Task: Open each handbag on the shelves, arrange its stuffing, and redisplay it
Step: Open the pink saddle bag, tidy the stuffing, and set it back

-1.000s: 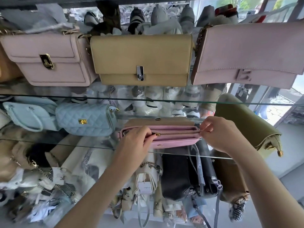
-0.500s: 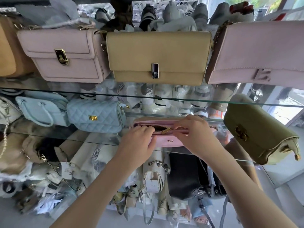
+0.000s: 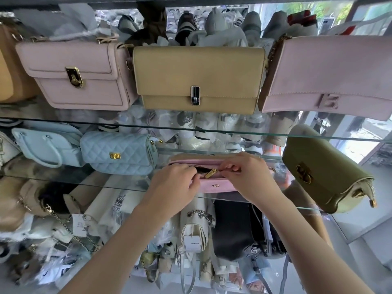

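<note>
- The pink handbag lies on the middle glass shelf, between my two hands. Its top zip faces me, with a dark gap open at the left end.
- My left hand has its grip closed on the bag's left end, fingers curled over the open part of the zip.
- My right hand pinches the zip line on top, fingertips just right of the gold zipper pull, which shows uncovered between the two grips.
- A light-blue quilted bag sits to the left on the same shelf.
- An olive bag rests tilted to the right, apart from the pink one.
</note>
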